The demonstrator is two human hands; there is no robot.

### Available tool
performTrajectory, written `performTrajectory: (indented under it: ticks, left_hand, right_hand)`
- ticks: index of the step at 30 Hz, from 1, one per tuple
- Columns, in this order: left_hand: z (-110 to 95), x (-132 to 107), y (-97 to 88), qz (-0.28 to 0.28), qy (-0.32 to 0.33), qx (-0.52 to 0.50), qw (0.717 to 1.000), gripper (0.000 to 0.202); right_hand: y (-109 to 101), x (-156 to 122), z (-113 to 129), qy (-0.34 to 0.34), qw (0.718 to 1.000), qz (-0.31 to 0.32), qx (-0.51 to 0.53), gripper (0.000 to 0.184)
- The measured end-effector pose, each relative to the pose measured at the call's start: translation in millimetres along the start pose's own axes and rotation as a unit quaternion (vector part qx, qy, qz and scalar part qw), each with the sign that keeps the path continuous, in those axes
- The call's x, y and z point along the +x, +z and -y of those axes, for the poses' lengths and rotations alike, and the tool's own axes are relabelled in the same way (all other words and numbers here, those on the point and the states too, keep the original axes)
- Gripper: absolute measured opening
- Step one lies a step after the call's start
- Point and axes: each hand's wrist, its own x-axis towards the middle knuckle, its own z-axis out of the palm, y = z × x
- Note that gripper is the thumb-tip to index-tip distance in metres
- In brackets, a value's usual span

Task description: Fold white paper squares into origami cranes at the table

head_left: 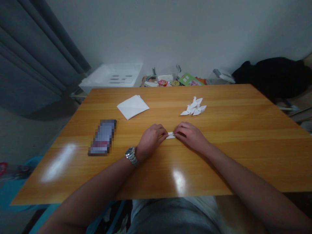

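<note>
Looking down at your hands, you see very little of the small folded white paper (170,135); only a short strip of it shows in the gap between your two fists, the rest being covered by your fingertips, so its shape cannot be made out; the dark slab (102,137) off to your left is blurred into blocks and you cannot tell what it is; the clutter (170,81) beyond the far table edge is too small and dim to name, and a black bundle (273,74) at the far right is cut off by the frame.

The paper lies flat on the wooden table (231,146), near its middle, directly between your hands and touching both; your left hand (151,140), with a metal watch (131,156) on its wrist, meets the paper's left end; your right hand (191,136) meets its right end.

Both sets of fingers are curled in tightly, tips pinched down on the paper's ends and pressing it against the table; neither hand is spread open.

Farther back, a stack of flat white sheets (133,106) lies left of centre; a cluster of folded white paper pieces (194,107) lies right of centre, well apart from your hands.
</note>
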Motion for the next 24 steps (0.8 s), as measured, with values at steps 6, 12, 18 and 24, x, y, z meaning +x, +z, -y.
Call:
performTrajectory:
  ticks: [6,12,18,24]
  left_hand:
    - [-0.4,-0.5,0.5,-0.001,-0.003,0.001,1.000,0.016]
    - [1.3,-1.7,-2.1,-0.004,-0.002,0.020,1.000,0.017]
    - [1.6,-2.5,-3.8,-0.004,-0.005,0.027,1.000,0.019]
    - [2.0,-3.1,-2.8,-0.008,-0.006,0.028,1.000,0.019]
  right_hand:
    - [0.0,-0.6,-2.0,0.013,1.000,-0.008,0.014,0.010]
    - [-8.7,-1.7,-7.5,0.013,0.998,-0.060,0.019,0.017]
    - [-18.1,-0.8,-13.2,0.071,0.986,-0.143,0.055,0.022]
    - [-17.1,-2.1,-22.2,0.106,0.979,-0.160,0.075,0.020]
